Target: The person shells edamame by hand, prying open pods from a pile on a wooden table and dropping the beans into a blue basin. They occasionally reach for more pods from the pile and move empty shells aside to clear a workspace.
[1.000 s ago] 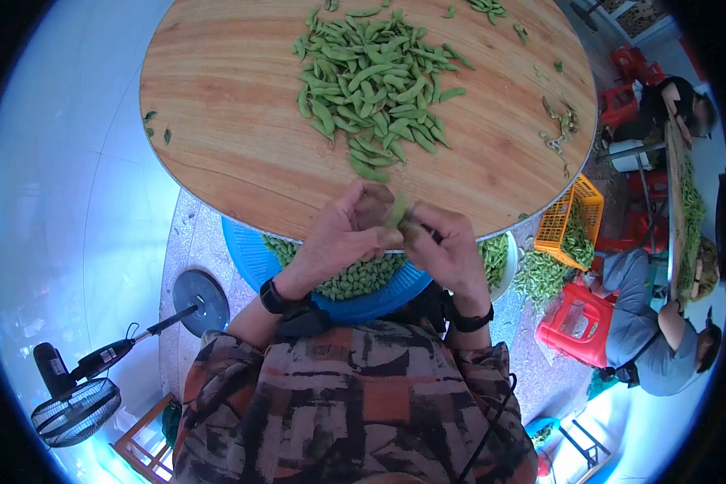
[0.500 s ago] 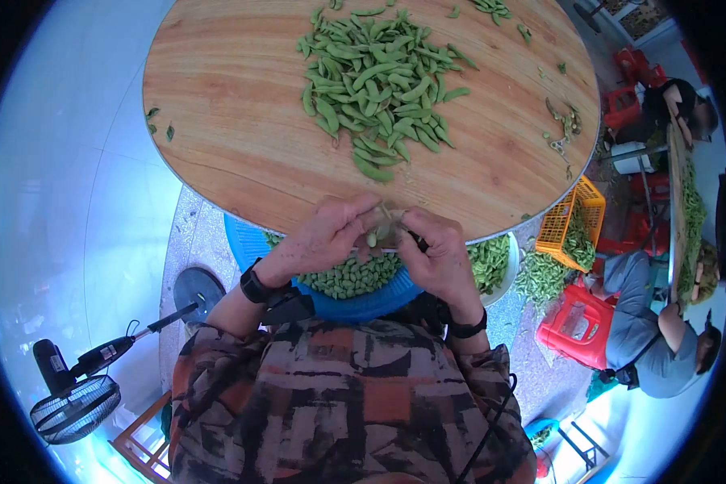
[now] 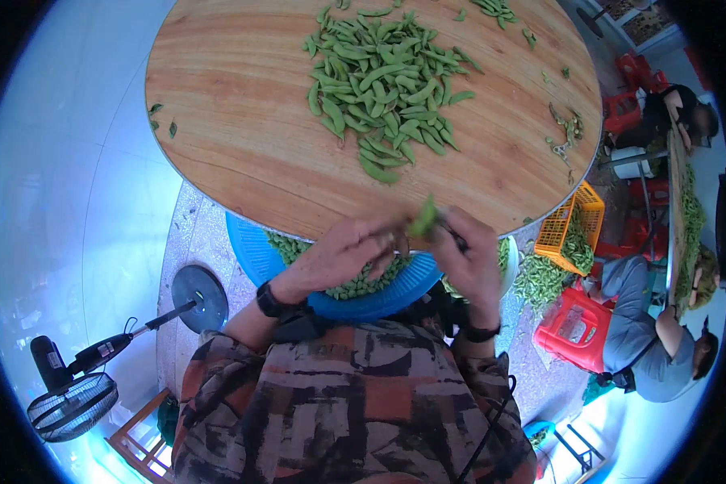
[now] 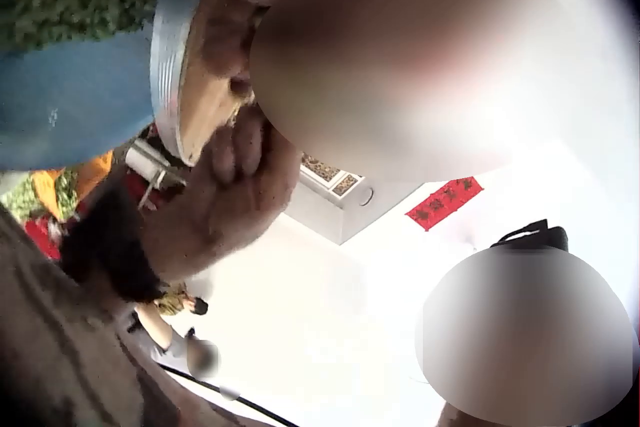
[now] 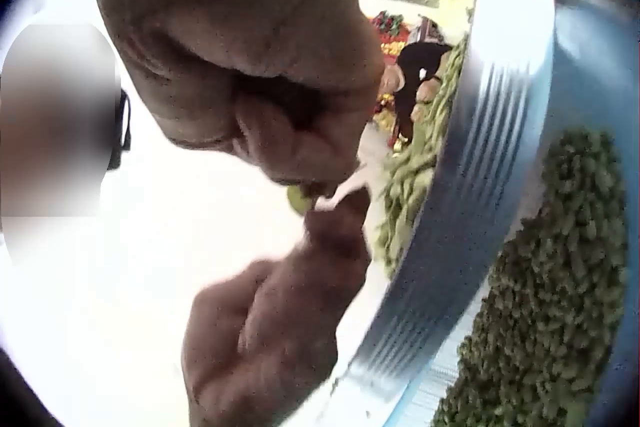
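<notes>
In the head view, the right hand (image 3: 469, 256) pinches a green pod (image 3: 424, 216) over the table's near edge, with a small dark item by its fingers. Beside the pod is the left hand (image 3: 343, 254), its fingertips blurred, so whether they hold anything is unclear. Beyond the hands a heap of green pods (image 3: 383, 77) lies on the round wooden table (image 3: 242, 121). The right wrist view shows the right hand (image 5: 250, 57) curled above the left hand (image 5: 270, 337), with a bit of green (image 5: 299, 199) between them.
Below the table edge sits a blue basin (image 3: 246, 250) of shelled beans, with a pale bowl (image 3: 508, 266) on its right. An orange crate (image 3: 552, 230), a red stool (image 3: 573, 327) and seated people are further right. A fan (image 3: 73, 403) stands left.
Both hands have shifted to the right. The fingertips, close around a pod half a second ago, are now blurred on the left, while a green pod shows upright at the right hand's fingers.
</notes>
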`<state>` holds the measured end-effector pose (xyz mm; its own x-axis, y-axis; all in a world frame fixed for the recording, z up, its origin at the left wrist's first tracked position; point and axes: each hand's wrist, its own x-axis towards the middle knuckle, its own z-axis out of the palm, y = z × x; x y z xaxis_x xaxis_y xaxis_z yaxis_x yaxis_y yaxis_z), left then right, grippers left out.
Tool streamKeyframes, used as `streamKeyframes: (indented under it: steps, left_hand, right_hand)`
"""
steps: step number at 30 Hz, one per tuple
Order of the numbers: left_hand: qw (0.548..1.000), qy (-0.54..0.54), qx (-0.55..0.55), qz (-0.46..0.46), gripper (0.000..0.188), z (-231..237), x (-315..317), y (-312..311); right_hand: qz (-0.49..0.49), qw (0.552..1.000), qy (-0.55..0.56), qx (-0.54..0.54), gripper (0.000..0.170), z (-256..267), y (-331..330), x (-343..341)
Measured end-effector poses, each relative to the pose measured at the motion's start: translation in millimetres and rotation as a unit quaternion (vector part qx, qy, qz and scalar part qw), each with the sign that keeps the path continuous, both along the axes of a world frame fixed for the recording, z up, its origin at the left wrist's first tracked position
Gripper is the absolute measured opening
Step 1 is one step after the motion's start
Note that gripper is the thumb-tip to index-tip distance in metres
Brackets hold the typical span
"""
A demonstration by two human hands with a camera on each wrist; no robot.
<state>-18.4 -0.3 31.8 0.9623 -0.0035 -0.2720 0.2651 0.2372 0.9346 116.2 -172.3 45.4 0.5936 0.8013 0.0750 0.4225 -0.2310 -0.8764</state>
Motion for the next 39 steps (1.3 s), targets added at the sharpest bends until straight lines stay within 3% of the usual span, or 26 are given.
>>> streamKeyframes:
  steps: [1, 2, 3, 4, 5, 6, 7, 8, 9, 12, 19, 21, 22, 23, 24, 26, 28, 30, 33, 37, 38, 39]
  left_hand:
    - [1.0, -0.001, 0.0, 0.0, 0.032, -1, -2, 7]
    - [0.978, -0.14, 0.133, -0.076, 0.03, -2, -5, 17]
    - [0.914, -0.273, 0.26, -0.148, 0.029, -3, -6, 25]
    - [0.914, -0.273, 0.261, -0.146, 0.029, 1, -4, 31]
    - [0.897, -0.24, 0.361, -0.081, 0.028, 9, 0, 38]
    - [0.867, -0.203, 0.456, -0.015, 0.027, 14, 4, 43]
    - [0.866, -0.204, 0.456, -0.014, 0.027, 12, 13, 48]
    - [0.821, -0.193, 0.537, 0.036, 0.027, 9, 26, 52]
    - [0.766, -0.181, 0.611, 0.085, 0.027, 7, 36, 54]
    - [0.763, -0.123, 0.632, 0.054, 0.021, 1, 48, 54]
    - [0.789, -0.136, 0.588, 0.12, 0.024, -6, 36, 38]
    - [0.867, -0.119, 0.45, 0.178, 0.025, -5, 32, 32]
    - [0.867, -0.119, 0.45, 0.178, 0.025, -4, 30, 30]
    - [0.907, -0.084, 0.37, 0.181, 0.027, -3, 28, 27]
    - [0.939, -0.049, 0.286, 0.182, 0.028, -1, 26, 24]
    - [0.947, -0.032, 0.266, 0.177, 0.03, 1, 23, 17]
    - [0.954, -0.015, 0.245, 0.171, 0.032, -1, 22, 13]
    - [0.912, -0.124, 0.342, 0.188, 0.03, -5, 21, 12]
    - [0.887, -0.144, 0.399, 0.183, 0.028, -7, 20, 12]
    - [0.891, -0.14, 0.39, 0.185, 0.025, -6, 18, 13]
    - [0.959, -0.058, 0.224, 0.165, 0.022, -3, 17, 16]
    - [0.989, 0.026, 0.049, 0.139, 0.019, -1, 17, 19]
  right_hand:
    - [0.035, 0.999, 0.003, -0.017, 0.011, 11, -17, 13]
    - [0.098, 0.994, -0.032, -0.026, 0.017, 20, -34, 26]
    - [0.136, 0.99, -0.034, -0.022, 0.024, 17, -58, 37]
    - [0.158, 0.985, -0.016, -0.061, 0.026, 20, -78, 45]
    - [0.12, 0.984, -0.003, -0.135, 0.025, 25, -95, 51]
    - [0.122, 0.983, -0.004, -0.135, 0.025, 26, -101, 53]
    - [0.059, 0.982, -0.029, -0.175, 0.025, 27, -106, 54]
    - [-0.006, 0.976, -0.055, -0.212, 0.024, 28, -108, 55]
    - [-0.007, 0.979, -0.086, -0.186, 0.024, 27, -105, 56]
    - [-0.052, 0.992, -0.07, -0.095, 0.024, 19, -81, 45]
    - [-0.06, 0.993, 0.088, 0.046, 0.026, -25, 13, 6]
    - [-0.057, 0.987, 0.135, 0.057, 0.026, -26, 29, 0]
    - [-0.056, 0.973, 0.217, 0.058, 0.026, -24, 33, -2]
    - [-0.054, 0.952, 0.296, 0.059, 0.026, -22, 36, -3]
    - [-0.054, 0.952, 0.296, 0.057, 0.026, -20, 37, -3]
    - [-0.05, 0.907, 0.403, 0.108, 0.025, -17, 39, -3]
    - [-0.043, 0.917, 0.383, 0.105, 0.023, -20, 39, -2]
    - [-0.036, 0.925, 0.364, 0.103, 0.021, -20, 39, -2]
    - [-0.037, 0.948, 0.302, 0.097, 0.018, -18, 41, -2]
    - [-0.014, 0.947, 0.299, 0.116, 0.017, -22, 38, 1]
    - [-0.008, 0.937, 0.323, 0.132, 0.017, -23, 38, 1]
    - [-0.009, 0.937, 0.322, 0.132, 0.017, -24, 36, 4]
